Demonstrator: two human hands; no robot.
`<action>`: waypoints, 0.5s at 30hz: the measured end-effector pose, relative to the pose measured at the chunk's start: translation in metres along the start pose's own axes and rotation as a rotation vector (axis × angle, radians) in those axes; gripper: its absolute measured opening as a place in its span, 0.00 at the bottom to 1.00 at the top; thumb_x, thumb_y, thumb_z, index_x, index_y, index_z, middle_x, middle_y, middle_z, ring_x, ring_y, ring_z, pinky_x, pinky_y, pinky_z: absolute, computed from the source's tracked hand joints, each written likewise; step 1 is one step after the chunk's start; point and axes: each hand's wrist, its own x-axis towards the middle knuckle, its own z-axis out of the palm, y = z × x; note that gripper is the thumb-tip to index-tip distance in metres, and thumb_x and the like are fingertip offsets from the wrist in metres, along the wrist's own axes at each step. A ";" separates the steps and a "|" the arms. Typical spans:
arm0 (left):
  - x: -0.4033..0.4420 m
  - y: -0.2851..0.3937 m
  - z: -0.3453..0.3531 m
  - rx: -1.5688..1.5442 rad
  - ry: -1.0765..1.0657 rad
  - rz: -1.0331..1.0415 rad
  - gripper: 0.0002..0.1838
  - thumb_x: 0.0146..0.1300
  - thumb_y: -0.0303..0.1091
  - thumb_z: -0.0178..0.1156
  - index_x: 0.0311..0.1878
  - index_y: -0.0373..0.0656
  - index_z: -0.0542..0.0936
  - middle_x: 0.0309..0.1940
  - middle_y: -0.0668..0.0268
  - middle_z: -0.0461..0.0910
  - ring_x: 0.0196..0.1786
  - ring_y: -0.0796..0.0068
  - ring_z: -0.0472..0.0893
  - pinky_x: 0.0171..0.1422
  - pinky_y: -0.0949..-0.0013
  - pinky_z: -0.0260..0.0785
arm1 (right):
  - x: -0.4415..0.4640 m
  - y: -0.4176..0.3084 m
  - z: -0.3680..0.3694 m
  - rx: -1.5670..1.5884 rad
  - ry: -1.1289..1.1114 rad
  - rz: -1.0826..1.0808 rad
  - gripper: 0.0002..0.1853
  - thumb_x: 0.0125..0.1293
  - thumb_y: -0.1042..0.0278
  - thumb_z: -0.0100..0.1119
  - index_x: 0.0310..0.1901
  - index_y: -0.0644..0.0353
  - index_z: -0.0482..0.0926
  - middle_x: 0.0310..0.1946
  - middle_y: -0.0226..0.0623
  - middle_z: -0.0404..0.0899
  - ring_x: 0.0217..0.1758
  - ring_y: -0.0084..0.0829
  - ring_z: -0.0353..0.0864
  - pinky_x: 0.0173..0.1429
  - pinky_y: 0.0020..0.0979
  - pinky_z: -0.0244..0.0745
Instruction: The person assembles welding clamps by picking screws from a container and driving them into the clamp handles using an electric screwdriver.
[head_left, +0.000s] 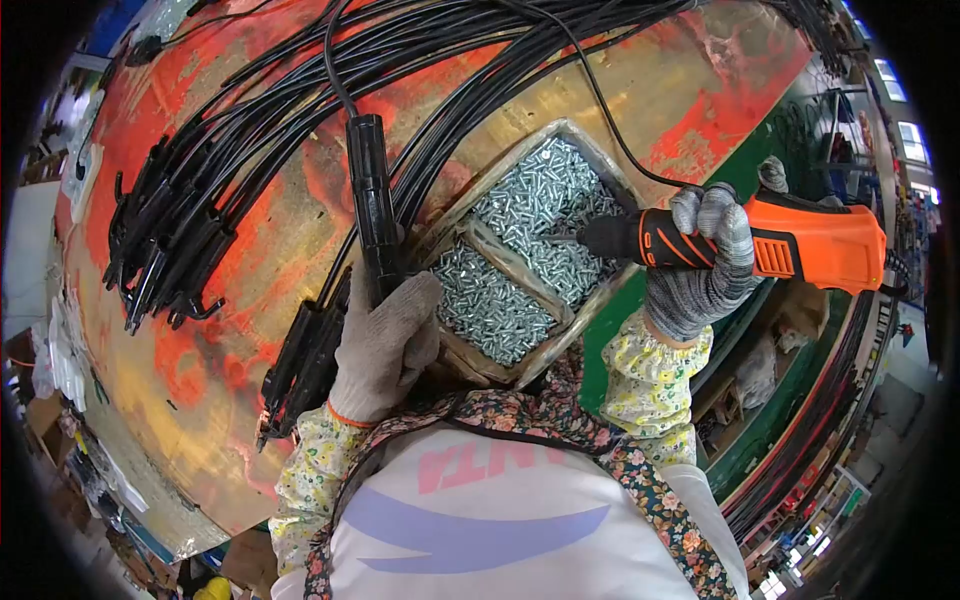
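My left hand [390, 340], in a grey knit glove, is closed around the lower end of a black cable connector [371, 190], whose cable runs up from its top. Closed round the body of an orange electric screwdriver [815, 240] is my right hand [715, 255], in a striped grey glove. The tool's black nose and bit point left, over the screw box [610, 170]. Small silver screws [545, 195] fill both compartments of this worn box. Whether the bit touches any screw, I cannot tell.
Many black cables [450, 75] with connectors [165, 240] lie across the red-and-tan tabletop [215, 380]. More black connectors [305, 350] rest left of my left hand. The screwdriver's cord [610, 115] crosses behind the box. A shelf with a plastic bag [757, 375] is at lower right.
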 end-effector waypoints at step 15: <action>0.000 0.000 -0.002 0.005 -0.011 -0.013 0.33 0.62 0.26 0.56 0.70 0.50 0.57 0.20 0.74 0.64 0.13 0.85 0.60 0.14 0.80 0.50 | -0.002 0.009 0.018 0.029 0.039 -0.034 0.31 0.62 0.75 0.60 0.66 0.67 0.61 0.25 0.32 0.71 0.27 0.22 0.67 0.34 0.29 0.67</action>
